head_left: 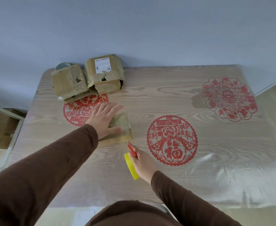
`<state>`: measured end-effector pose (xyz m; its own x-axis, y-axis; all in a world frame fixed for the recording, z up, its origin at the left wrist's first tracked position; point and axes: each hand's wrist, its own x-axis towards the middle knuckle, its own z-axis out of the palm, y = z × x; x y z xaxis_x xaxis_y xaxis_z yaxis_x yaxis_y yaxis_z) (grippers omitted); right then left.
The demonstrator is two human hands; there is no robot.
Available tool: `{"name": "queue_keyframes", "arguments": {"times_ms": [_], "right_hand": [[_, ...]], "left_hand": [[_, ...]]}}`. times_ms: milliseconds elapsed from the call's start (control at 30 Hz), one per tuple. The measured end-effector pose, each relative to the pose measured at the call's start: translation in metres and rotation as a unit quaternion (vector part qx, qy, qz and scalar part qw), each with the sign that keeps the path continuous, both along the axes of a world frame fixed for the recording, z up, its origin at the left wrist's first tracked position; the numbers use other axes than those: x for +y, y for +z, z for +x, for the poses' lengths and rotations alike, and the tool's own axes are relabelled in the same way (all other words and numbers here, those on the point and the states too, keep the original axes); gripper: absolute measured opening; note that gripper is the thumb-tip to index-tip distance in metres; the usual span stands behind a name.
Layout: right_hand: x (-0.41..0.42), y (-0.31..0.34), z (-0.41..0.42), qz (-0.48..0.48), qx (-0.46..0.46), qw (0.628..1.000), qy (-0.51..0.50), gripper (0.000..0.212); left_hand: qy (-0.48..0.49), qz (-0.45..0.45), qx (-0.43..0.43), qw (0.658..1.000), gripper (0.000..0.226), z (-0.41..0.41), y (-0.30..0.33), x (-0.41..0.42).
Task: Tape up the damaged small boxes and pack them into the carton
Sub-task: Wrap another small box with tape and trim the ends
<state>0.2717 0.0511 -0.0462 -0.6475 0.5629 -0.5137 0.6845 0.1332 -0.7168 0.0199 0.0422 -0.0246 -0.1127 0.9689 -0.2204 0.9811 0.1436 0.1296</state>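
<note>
A small cardboard box [119, 128] lies in the middle of the table, wrapped partly in clear tape. My left hand [105, 121] presses flat on its top with the fingers spread. My right hand [142, 162] is just in front of the box and grips a yellow tape roll [130, 167] together with a red-handled cutter [132, 150], whose tip touches the box's near corner. Two torn small boxes stand at the back left: one with exposed corrugation [69, 84], one with a white label [103, 74].
The wooden table [150, 98] carries red paper-cut patterns under a clear cover. A round greenish object [62, 66] sits behind the torn boxes. A carton [1, 128] with contents stands on the floor at the left. A wall runs behind the table.
</note>
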Motion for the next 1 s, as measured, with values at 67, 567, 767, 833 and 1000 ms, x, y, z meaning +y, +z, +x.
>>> {"name": "queue_keyframes", "arguments": {"times_ms": [67,567,767,833,1000], "right_hand": [[0.003,0.001,0.0,-0.005,0.009,1.0,-0.006,0.047],[0.062,0.057,-0.02,-0.101,0.15,0.98,-0.083,0.038],[0.079,0.075,-0.034,-0.075,0.125,0.989,-0.033,0.039],[0.076,0.067,-0.034,-0.065,0.094,0.993,-0.036,0.038],[0.073,0.06,-0.027,-0.093,0.096,0.986,-0.096,0.037]], "left_hand": [[-0.031,-0.025,0.024,0.999,0.115,-0.008,-0.002,-0.027],[0.28,-0.148,-0.493,0.81,0.089,-0.048,0.009,-0.007],[0.35,-0.14,-0.6,0.706,0.088,-0.057,-0.004,-0.018],[0.335,-0.165,-0.59,0.716,0.104,-0.056,-0.011,-0.016],[0.309,-0.197,-0.569,0.737,0.106,-0.058,-0.017,-0.003]]}}
